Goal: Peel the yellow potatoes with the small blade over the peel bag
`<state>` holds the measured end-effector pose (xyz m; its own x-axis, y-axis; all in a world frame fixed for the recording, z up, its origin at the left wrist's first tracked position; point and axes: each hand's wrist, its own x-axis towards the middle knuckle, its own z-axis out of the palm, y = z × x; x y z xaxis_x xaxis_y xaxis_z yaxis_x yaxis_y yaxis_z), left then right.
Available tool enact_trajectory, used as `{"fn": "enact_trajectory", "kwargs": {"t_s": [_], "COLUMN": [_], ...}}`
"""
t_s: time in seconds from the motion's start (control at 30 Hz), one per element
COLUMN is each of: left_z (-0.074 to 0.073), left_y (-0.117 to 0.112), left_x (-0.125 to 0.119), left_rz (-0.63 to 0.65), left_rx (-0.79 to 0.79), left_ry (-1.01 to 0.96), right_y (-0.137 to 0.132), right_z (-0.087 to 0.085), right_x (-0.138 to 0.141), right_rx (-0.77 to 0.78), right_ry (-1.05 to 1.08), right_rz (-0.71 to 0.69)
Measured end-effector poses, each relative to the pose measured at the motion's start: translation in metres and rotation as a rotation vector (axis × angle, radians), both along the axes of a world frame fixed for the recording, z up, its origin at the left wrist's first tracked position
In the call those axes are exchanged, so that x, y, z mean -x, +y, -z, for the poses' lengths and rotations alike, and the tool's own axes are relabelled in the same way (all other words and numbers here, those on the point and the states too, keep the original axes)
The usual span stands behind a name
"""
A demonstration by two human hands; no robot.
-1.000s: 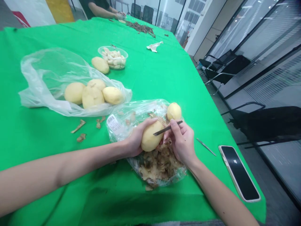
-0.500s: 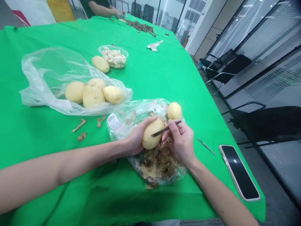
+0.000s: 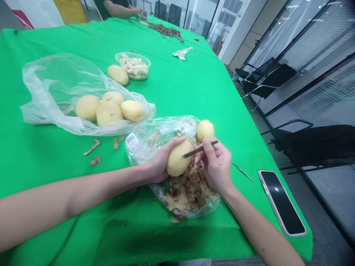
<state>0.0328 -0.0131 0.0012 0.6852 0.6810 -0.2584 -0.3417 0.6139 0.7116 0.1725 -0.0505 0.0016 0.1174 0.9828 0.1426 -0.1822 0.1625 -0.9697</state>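
Potato [image 3: 177,159]: bare yellow flesh, held tilted over the clear bag [image 3: 166,129], the end nearest the blade raised.

Left hand [image 3: 159,164]: wide grip, palm and fingers curved around the Potato's near side, apparently to steady it and leave its top open to the other hand.

Right hand [image 3: 217,166]: narrow pinch, thumb and fingers closed on the blade's rear end, with the heel of the hand just beside the Potato.

Blade [image 3: 199,150]: thin dark strip lying across the top of the Potato, pinched short, it seems for close control of the tip.

Peels [image 3: 188,194]: brown heap inside the bag, directly below the hands; the bag looks laid there to catch them.

Spare potato [image 3: 205,130]: on the bag's far edge, just beside the Right hand's fingers.

Steel pick [image 3: 242,172]: on the green cloth [image 3: 194,92], just right of the bag.

Phone [image 3: 281,203]: face up, farther right of the bag.

Second bag [image 3: 50,85]: left of the bag, open, around four potatoes [image 3: 108,112].

Tub [image 3: 133,66]: well beyond the bag, full of pale pieces, a lone potato [image 3: 118,75] touching its side.

Co-worker [image 3: 119,11]: far beyond the bag, at the cloth's end, near a heap of brown scraps [image 3: 166,30].
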Motion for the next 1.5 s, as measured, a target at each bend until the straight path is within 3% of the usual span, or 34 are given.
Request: {"fn": "enact_trajectory", "kwargs": {"t_s": [0.17, 0.8, 1.13, 1.5], "left_z": [-0.0006, -0.0009, -0.0023, -0.0022], "left_y": [-0.0002, -0.0022, -0.0008, -0.0022], "left_x": [-0.0007, -0.0008, -0.0018, -0.0019], "left_rz": [0.09, 0.069, 0.077, 0.051], "left_rx": [-0.048, -0.151, -0.109, -0.107], "left_ry": [-0.059, -0.015, -0.017, 0.02], "right_y": [-0.0012, -0.0035, 0.0006, -0.0038], "right_z": [0.0004, -0.0001, 0.0016, -0.0019], "right_x": [0.0015, 0.0026, -0.0003, 0.0001], "right_rx": [-0.008, -0.003, 0.054, 0.011], "right_ry": [-0.056, -0.063, -0.036, -0.112], "right_rz": [0.023, -0.043, -0.036, -0.04]}}
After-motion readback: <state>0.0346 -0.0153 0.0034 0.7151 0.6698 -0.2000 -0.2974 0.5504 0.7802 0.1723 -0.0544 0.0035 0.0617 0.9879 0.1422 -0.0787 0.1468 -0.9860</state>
